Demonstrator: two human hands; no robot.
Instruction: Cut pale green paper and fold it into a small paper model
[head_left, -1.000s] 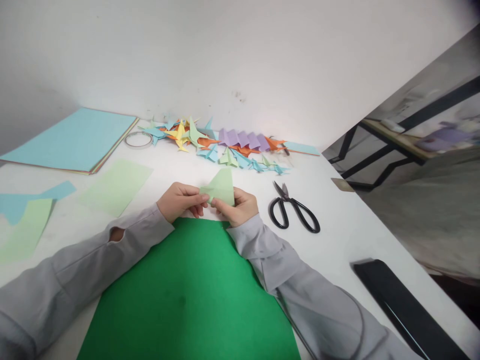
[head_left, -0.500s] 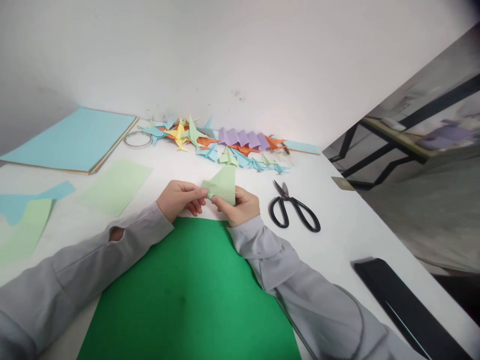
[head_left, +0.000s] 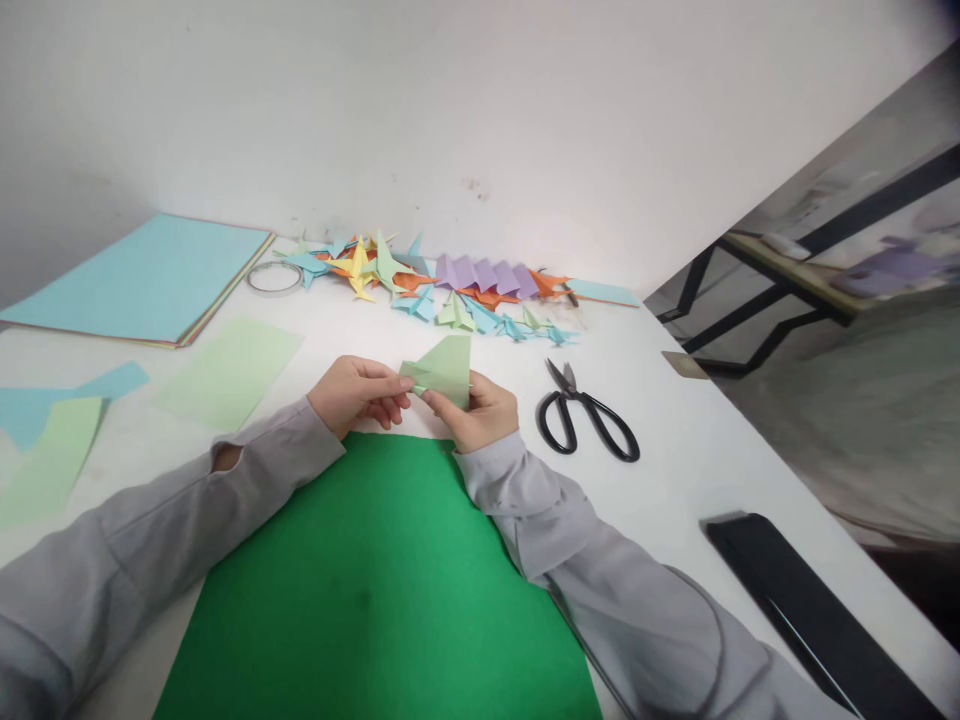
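Observation:
A light green piece of folded paper [head_left: 448, 365] is held up between my two hands, just beyond the far edge of a dark green sheet [head_left: 367, 580]. My left hand [head_left: 361, 392] pinches its lower left corner between thumb and forefinger, the other fingers curled below. My right hand [head_left: 481, 412] grips the right side, thumb in front and fingers behind, where they are partly hidden. One slanted edge rises to the paper's upper right, and a narrow fold shows along the bottom near both thumbs.
Black-handled scissors [head_left: 581, 405] lie partly opened on the right. Folded paper figures [head_left: 367, 268] line the wall, beside a tape roll [head_left: 275, 278] and a stack of coloured paper [head_left: 142, 275]. Light green sheets [head_left: 232, 370] lie left. A long black object [head_left: 810, 610] rests near the right edge.
Both hands keep their hold on the light green paper. My left hand and the paper's left corner have shifted very slightly left; little else differs.

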